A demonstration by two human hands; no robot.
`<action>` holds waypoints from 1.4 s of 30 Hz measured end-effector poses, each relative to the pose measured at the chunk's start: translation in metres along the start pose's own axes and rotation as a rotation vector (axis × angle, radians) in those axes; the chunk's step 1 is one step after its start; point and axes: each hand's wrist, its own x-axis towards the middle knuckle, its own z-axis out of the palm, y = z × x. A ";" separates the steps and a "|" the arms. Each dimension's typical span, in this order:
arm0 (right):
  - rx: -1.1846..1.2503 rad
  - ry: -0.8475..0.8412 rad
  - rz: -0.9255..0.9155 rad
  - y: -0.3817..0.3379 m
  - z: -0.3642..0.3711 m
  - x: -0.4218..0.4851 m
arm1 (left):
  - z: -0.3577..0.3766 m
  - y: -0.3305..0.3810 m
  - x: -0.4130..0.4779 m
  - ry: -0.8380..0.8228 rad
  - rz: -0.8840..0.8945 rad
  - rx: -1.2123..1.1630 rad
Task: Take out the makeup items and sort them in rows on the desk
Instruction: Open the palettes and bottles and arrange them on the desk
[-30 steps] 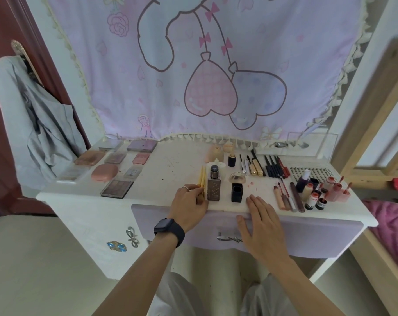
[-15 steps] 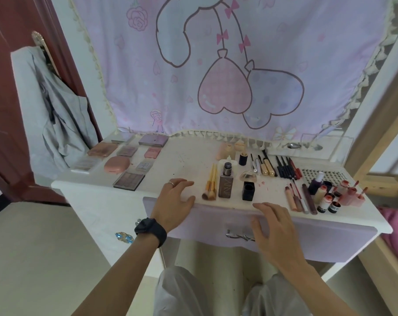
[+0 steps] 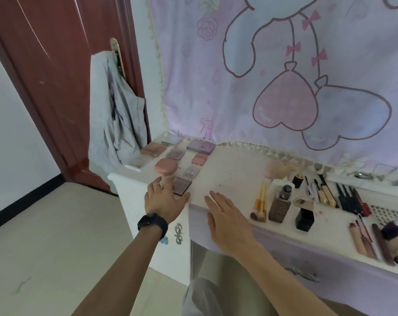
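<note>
My left hand (image 3: 165,198) is flat and open at the front edge of the worktop (image 3: 229,172), near its left end. It holds nothing. My fingertips (image 3: 168,180) touch the front of a dark square palette (image 3: 181,185). I have a black watch (image 3: 152,223) on that wrist and a ring on one finger.

My right hand (image 3: 227,218) is open too, with the fingers spread out flat. It lies on the front edge of the worktop, just beside my left hand, and it holds nothing.

The makeup is out on the worktop in groups. At the left end are flat palettes in rows, and a round pink compact (image 3: 166,166) sits among them. A purple palette (image 3: 201,146) lies at the back edge, by the curtain (image 3: 284,71).

Near the middle, close to the front edge, lie three yellow brushes (image 3: 260,205) side by side. Next to them stands a brown foundation bottle (image 3: 281,206) — and then a small black pot (image 3: 304,219). Farther right there are gold tubes and black pencils (image 3: 346,199) in a row, and some lip sticks (image 3: 364,241) near the front right corner.

A grey jacket (image 3: 116,119) hangs on the red door (image 3: 56,76) past the left edge.
</note>
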 end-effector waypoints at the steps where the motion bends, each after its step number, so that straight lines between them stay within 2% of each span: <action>1: -0.024 -0.041 0.001 0.001 0.008 0.006 | 0.001 -0.003 0.003 -0.027 -0.005 0.006; 3: -0.092 -0.068 -0.009 0.003 0.019 0.011 | 0.003 -0.008 0.009 -0.051 -0.004 0.003; 7: -0.118 0.075 -0.054 0.011 0.031 0.010 | 0.006 -0.016 0.013 -0.022 0.005 -0.065; 10: -0.040 0.001 -0.033 0.010 0.027 0.012 | 0.003 -0.017 0.008 -0.002 -0.007 -0.230; 12: 0.148 -0.123 0.091 0.004 0.007 0.016 | -0.001 -0.015 0.001 -0.008 0.017 -0.382; 14: 0.475 -0.200 0.323 -0.002 -0.017 0.020 | -0.007 -0.011 -0.007 -0.022 0.076 -0.492; 16: 0.830 -0.084 0.537 -0.007 -0.037 0.025 | -0.014 -0.005 -0.013 -0.059 0.162 -0.522; 18: 1.075 0.001 0.701 -0.007 -0.047 0.028 | -0.021 0.004 -0.020 -0.103 0.253 -0.496; 21: 1.306 0.018 0.834 -0.003 -0.053 0.026 | -0.029 0.019 -0.027 -0.095 0.336 -0.504; 24: 1.619 -0.023 0.957 -0.004 -0.059 0.019 | -0.031 0.032 -0.033 -0.067 0.302 -0.599; 26: 1.735 -0.063 1.025 -0.006 -0.064 0.014 | -0.030 0.038 -0.036 -0.082 0.284 -0.622; 29: 1.680 -0.102 1.007 -0.006 -0.065 0.007 | -0.028 0.046 -0.039 -0.075 0.309 -0.620; 32: 1.467 -0.132 0.885 0.002 -0.065 0.003 | -0.030 0.048 -0.039 -0.073 0.358 -0.545; 37: 1.278 -0.265 0.661 0.009 -0.080 0.002 | -0.033 0.051 -0.042 -0.117 0.481 -0.437; 42: 1.251 -0.260 0.605 0.015 -0.087 0.001 | -0.033 0.053 -0.042 -0.165 0.502 -0.436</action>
